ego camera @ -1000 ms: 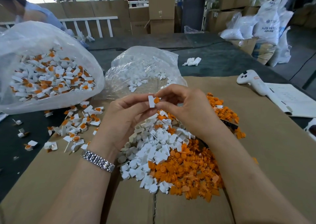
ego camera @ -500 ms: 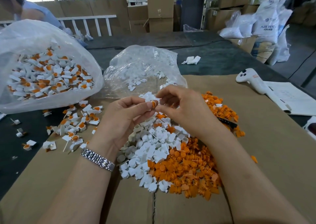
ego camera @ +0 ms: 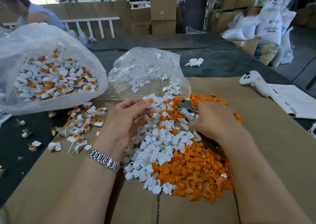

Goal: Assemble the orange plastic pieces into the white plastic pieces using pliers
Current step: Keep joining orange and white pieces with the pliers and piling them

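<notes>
Left hand [ego camera: 127, 119] pinched white piece [ego camera: 148, 102] with orange piece [ego camera: 151, 100] seated on top, held above mixed pile [ego camera: 172, 148]. Right hand [ego camera: 213, 119] curled round pliers [ego camera: 185, 110], lifting them off pile. Best to steady piece, bring jaws square over orange cap, squeeze evenly. Pliers' long axis ran from hand toward upper left, jaws pointing at held piece. Orange cap faced up, away.

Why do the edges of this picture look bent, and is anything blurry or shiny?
Head view: the wide lens bows the railing and cardboard edges; daylight blows out the windows; the plastic bag glares; the pliers look slightly motion-blurred.
</notes>
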Demonstrator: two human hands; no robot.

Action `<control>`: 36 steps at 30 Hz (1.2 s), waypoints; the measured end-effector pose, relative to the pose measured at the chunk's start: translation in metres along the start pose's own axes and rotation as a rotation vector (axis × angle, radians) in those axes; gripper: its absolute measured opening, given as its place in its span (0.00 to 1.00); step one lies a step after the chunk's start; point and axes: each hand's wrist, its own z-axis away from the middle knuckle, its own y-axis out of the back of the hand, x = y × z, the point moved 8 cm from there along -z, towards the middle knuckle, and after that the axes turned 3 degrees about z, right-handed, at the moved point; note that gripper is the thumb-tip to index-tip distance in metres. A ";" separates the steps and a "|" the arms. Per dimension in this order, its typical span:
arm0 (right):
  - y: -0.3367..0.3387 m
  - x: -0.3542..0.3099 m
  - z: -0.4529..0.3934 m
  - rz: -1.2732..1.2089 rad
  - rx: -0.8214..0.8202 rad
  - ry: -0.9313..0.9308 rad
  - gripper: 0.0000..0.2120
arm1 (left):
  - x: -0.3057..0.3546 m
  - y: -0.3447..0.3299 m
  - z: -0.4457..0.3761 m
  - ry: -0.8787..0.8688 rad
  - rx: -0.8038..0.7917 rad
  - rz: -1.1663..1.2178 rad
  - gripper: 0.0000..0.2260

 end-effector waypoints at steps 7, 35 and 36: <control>0.029 -0.012 0.004 -0.178 0.111 0.142 0.09 | 0.002 -0.003 0.000 -0.007 -0.011 0.022 0.14; 0.016 -0.079 0.016 -0.289 -0.108 0.376 0.17 | 0.010 0.001 0.003 -0.122 0.025 -0.024 0.02; 0.015 -0.079 0.015 -0.279 -0.095 0.378 0.18 | 0.009 0.001 0.003 -0.122 0.029 -0.013 0.02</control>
